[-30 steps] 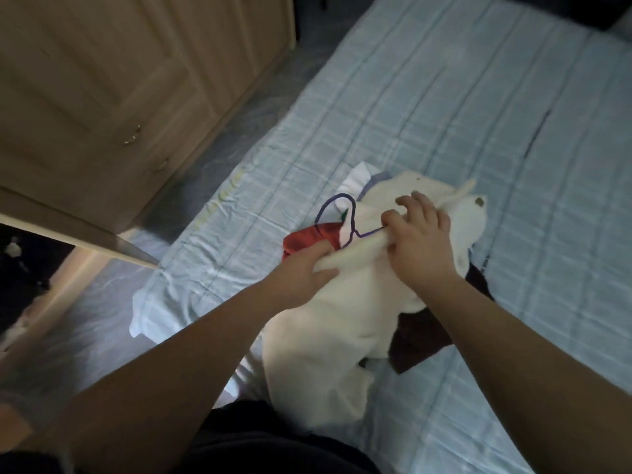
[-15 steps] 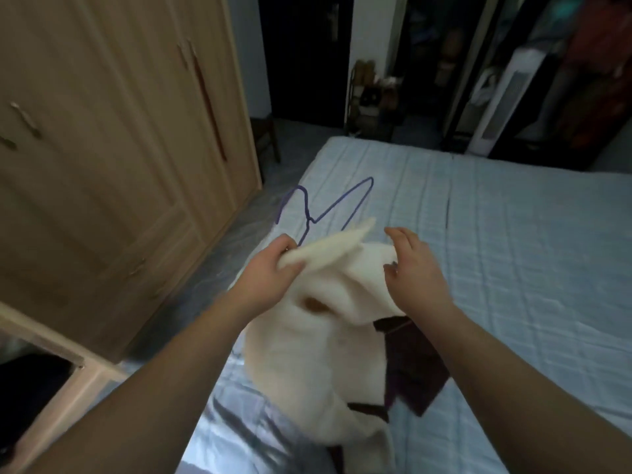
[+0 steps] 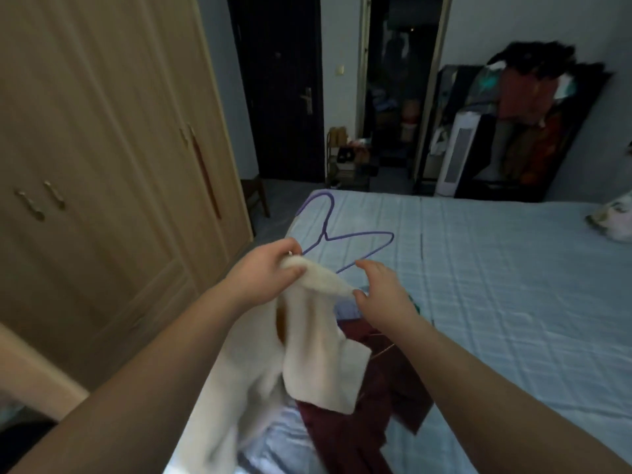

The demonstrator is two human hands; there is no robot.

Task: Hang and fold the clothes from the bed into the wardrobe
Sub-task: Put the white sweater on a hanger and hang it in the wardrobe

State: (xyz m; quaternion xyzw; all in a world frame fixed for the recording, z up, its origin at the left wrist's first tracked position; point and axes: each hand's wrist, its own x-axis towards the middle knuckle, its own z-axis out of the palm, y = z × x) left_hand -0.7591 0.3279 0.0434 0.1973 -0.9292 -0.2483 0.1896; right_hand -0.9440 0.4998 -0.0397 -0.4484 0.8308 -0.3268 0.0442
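Note:
A cream garment (image 3: 318, 350) hangs in the air in front of me, over the near left corner of the bed (image 3: 496, 285). My left hand (image 3: 266, 271) grips its top edge together with one end of a purple wire hanger (image 3: 345, 236). The hanger's hook points up and away. My right hand (image 3: 383, 292) pinches the garment's edge at the hanger's lower bar. Under the cream garment a dark red garment (image 3: 369, 405) lies on the bed, with a bit of blue cloth beside it.
The wooden wardrobe (image 3: 102, 165) stands shut on the left, with a narrow strip of floor between it and the bed. A dark door, a shoe rack and a loaded clothes rack (image 3: 533, 124) are across the room. A patterned item (image 3: 612, 220) lies at the bed's far right.
I have lifted the cream garment and hanger off the pile on the bed, and my view has risen from the bed to the room. My right hand shifted along the garment's edge.

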